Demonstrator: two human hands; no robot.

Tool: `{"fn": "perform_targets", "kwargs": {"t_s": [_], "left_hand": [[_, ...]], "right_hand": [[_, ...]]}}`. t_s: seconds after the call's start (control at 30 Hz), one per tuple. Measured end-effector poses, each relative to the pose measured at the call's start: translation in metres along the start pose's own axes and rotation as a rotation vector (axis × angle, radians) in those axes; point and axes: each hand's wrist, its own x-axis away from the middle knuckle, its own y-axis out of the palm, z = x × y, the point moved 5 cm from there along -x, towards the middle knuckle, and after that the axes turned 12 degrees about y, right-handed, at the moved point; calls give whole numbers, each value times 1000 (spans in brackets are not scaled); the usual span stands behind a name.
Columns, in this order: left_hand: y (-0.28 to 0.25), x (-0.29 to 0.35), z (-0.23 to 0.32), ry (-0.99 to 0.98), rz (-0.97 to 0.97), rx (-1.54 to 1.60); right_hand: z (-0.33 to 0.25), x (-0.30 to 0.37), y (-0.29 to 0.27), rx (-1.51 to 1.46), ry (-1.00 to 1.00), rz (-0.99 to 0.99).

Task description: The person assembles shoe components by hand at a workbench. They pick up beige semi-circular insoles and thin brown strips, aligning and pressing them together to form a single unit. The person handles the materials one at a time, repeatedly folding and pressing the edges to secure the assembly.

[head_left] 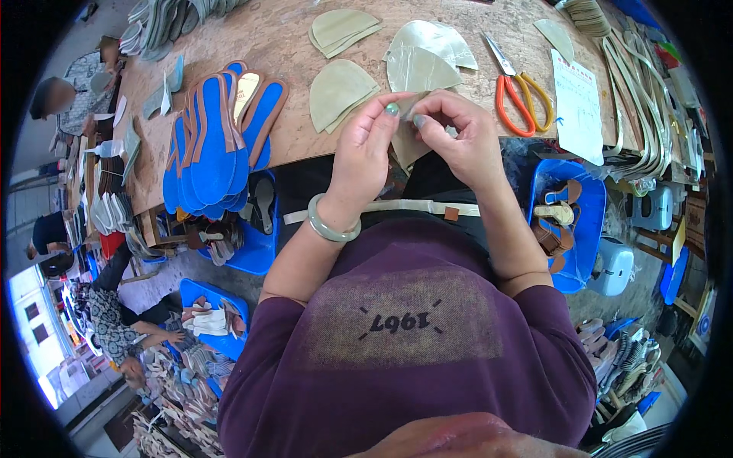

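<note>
Pinches a thin beige piece (410, 149) between the fingers of the left hand (363, 156) and those of the right hand (467, 141), right at the near edge of the counter (267, 42), with the lower end of the piece hanging past that edge. Has the left thumb and forefinger closed on one side of it and the right thumb and bent forefinger closed on the other, fingertips near each other, the exact right-hand contact partly hidden. Wears a pale green bangle (334, 229) on the left wrist. Has a fan of rounded beige pieces (340, 88) just beside the left hand, a similar stack (343, 32) farther back, and a shiny pile (427, 67) just beyond the fingers. To the right, has scissors (515, 107) with one orange and one yellow loop, then a written paper sheet (576, 111) and bundled strips (634, 91). To the left, has blue insoles (217, 145) with brown edging, overlapping on the counter. Below the counter's right part, has a blue bin (592, 214) containing brown shoe parts.
</note>
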Motion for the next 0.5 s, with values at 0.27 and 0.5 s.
{"fn": "perform_targets", "kwargs": {"t_s": [0.27, 0.5], "left_hand": [[9, 1, -7, 27, 61, 175], [-7, -1, -7, 85, 190, 176]], "right_hand": [[1, 4, 2, -99, -12, -84], [22, 2, 3, -559, 213, -280]]}}
